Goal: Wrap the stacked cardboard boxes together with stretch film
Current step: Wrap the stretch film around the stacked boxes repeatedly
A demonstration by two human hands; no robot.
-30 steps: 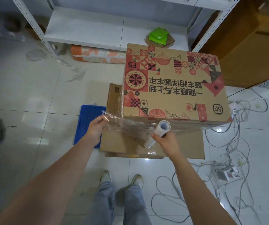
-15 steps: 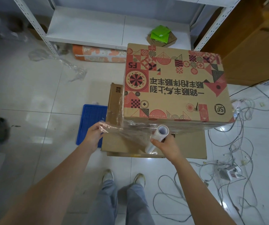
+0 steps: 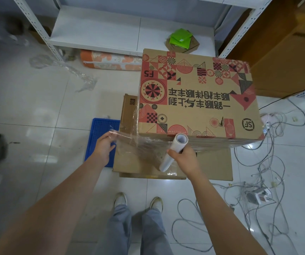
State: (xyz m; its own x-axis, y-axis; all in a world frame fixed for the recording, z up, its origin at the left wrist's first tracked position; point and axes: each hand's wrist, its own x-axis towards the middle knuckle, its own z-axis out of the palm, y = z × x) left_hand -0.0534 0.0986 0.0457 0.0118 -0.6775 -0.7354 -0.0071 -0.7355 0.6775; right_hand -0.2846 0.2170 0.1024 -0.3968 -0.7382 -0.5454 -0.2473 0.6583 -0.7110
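A large brown box with red and black patterns (image 3: 196, 100) stands on top of a wider plain cardboard box (image 3: 212, 162) on the floor. Clear film clings round the top box's near and left sides. My right hand (image 3: 185, 157) grips a white stretch film roll (image 3: 173, 150), held tilted in front of the near face. A sheet of film (image 3: 137, 144) stretches from the roll leftward to my left hand (image 3: 103, 144), which pinches its loose edge just past the boxes' left corner.
A blue plastic tray (image 3: 100, 137) lies under the boxes' left side. Tangled cables and a power strip (image 3: 258, 196) cover the floor on the right. A white metal shelf (image 3: 129, 32) stands behind, with crumpled film (image 3: 63, 69) and a rolled orange mat (image 3: 111, 61) nearby. My feet are below.
My left hand has shifted slightly, keeping the film edge taut. The roll in my right hand stays at the near face. The boxes have not moved.
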